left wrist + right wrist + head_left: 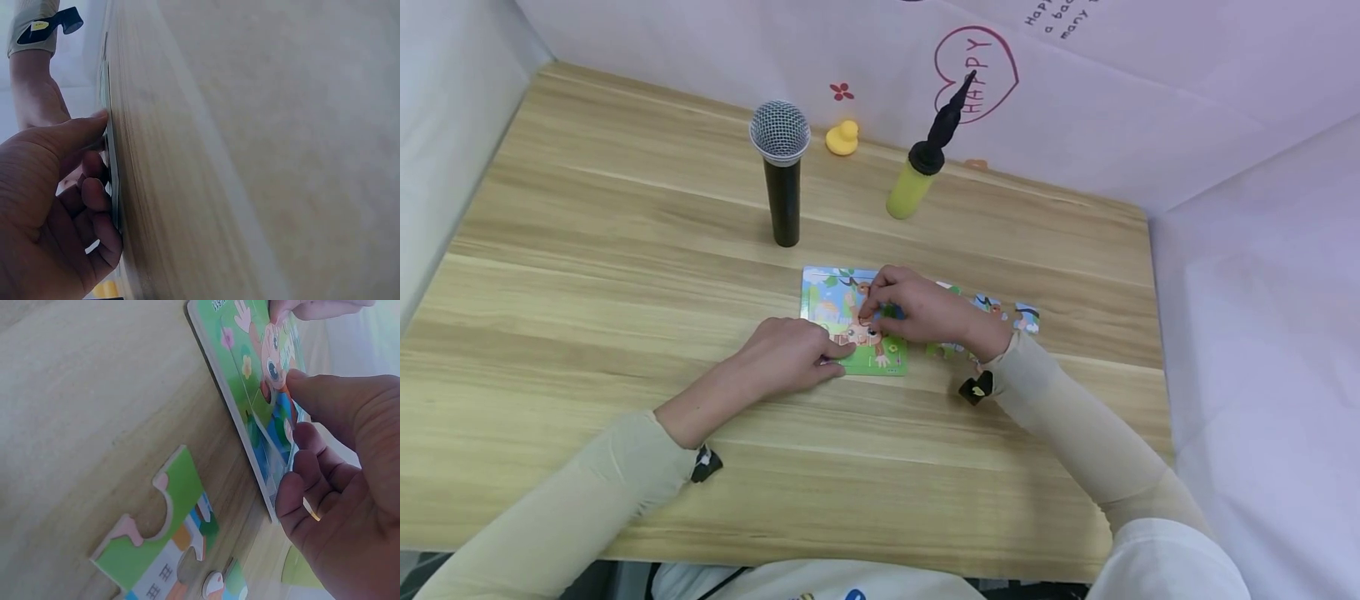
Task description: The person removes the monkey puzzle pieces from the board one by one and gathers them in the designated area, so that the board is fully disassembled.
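Note:
A jigsaw puzzle board (891, 367) with a cartoon animal on a green and blue picture lies flat on the table. My left hand (786, 350) holds its near left corner, the thumb (94, 125) on it and the other fingers curled at the edge. Over the upper right part of the picture, my right hand (925, 304) pinches a puzzle piece (284, 409) low against the board between thumb and fingertips. How far that piece is seated cannot be made out. Loose puzzle pieces (178, 519) lie right of the board, partly hidden by the right hand and wrist.
Behind the board stand a microphone (785, 196) and a yellow-green hand pump (910, 187) with a black nozzle. A yellow rubber duck (842, 139) sits at the table's back edge. White sheets (1247, 275) wall the wooden table (587, 333) at the back and sides.

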Tool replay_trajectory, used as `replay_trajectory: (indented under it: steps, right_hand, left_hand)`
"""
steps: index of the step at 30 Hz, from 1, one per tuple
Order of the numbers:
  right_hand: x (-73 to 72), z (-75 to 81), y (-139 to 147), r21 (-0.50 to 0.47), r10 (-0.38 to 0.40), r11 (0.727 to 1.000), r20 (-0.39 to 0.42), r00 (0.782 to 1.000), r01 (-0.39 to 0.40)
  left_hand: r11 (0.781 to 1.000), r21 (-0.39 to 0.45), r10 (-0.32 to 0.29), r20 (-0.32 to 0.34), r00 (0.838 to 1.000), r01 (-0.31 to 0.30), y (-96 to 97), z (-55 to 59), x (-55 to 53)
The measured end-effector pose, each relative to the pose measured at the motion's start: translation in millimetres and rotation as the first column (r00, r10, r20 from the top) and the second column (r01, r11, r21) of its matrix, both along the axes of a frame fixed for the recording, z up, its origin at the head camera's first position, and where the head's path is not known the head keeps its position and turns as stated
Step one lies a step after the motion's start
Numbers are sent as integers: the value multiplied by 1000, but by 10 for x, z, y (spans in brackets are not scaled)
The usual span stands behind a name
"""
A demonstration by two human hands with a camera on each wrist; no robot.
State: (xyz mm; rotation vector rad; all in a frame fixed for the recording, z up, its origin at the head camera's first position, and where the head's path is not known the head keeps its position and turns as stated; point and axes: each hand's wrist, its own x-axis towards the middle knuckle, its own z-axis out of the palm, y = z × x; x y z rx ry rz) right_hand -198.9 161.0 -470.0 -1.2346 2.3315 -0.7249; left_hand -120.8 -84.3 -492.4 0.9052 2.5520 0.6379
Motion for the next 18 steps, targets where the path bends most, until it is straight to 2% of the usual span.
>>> replay_trajectory:
  steps: [9, 18]
  right_hand:
    - [-11, -11, 0, -70, 18, 997, -12, 1000, -19]
    - [14, 32, -15, -67, 18, 998, -18, 1000, -19]
  left_hand:
    - [1000, -5, 0, -1, 1000, 0, 2, -3, -3]
    - [1000, 3, 0, -11, 1000, 0, 2, -12, 3]
